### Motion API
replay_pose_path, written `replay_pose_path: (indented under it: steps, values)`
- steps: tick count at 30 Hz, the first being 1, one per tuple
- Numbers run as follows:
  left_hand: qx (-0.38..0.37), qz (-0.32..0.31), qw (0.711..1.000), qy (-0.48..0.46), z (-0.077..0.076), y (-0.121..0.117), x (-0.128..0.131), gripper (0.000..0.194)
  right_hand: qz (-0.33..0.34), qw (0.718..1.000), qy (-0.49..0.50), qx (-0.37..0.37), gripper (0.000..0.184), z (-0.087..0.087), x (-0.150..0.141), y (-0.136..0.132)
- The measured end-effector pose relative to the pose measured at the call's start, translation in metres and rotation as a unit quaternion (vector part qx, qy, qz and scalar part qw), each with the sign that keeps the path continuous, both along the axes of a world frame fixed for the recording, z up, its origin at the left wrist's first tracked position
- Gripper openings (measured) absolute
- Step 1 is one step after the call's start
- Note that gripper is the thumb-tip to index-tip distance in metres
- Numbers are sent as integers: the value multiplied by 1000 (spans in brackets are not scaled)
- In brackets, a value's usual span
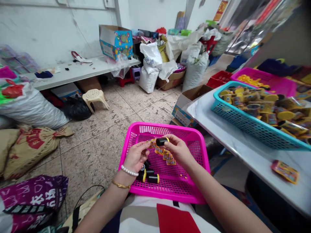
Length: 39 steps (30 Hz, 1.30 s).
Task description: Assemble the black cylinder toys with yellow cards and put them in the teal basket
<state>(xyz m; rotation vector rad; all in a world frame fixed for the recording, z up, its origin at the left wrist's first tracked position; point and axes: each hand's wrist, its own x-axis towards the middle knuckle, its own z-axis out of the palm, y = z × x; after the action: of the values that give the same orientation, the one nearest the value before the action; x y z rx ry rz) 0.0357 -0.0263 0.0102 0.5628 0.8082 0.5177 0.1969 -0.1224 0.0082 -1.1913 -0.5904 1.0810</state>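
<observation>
Over a pink plastic basket (202, 152) in my lap, my right hand (179, 150) pinches a small black cylinder (160, 141) with a yellow end. The fingertips of my left hand (136, 156) are closed on a small orange printed label (152, 143) beside the cylinder. A strip of similar labels (167, 155) hangs or lies just below, in the basket; whether it joins the held one I cannot tell. Several more black cylinders with yellow ends (153, 178) lie at the basket's near left, partly hidden by my left hand.
On the table to the right stands a blue basket (239, 118) full of yellow-and-black pieces; an orange packet (285, 171) lies near the table edge. A cardboard box (186, 106) is on the floor ahead. Sacks (36, 152) and a cream stool (94, 97) are at left.
</observation>
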Motion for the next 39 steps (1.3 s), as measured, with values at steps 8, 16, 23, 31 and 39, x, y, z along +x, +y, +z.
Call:
replay_pose_path:
  steps: [8,16,23,31,39]
  values:
    - [-33,-7,999,-31,-6,-5,3,33,-8,997,-72,17,34,4,-8,-4]
    - [-26,-7,999,-38,-8,-10,6,39,7,1000,-24,-16,37,0,-13,-4]
    - [-46,8,997,-59,-10,-9,6,38,11,984,-178,-4,30,-3,-15,-8]
    - [49,11,999,-10,-11,-16,3,40,30,908,-418,-14,25,0,-11,-12]
    - [248,67,964,62,1,-15,-2,46,-15,947,-318,37,33,-8,-9,-12]
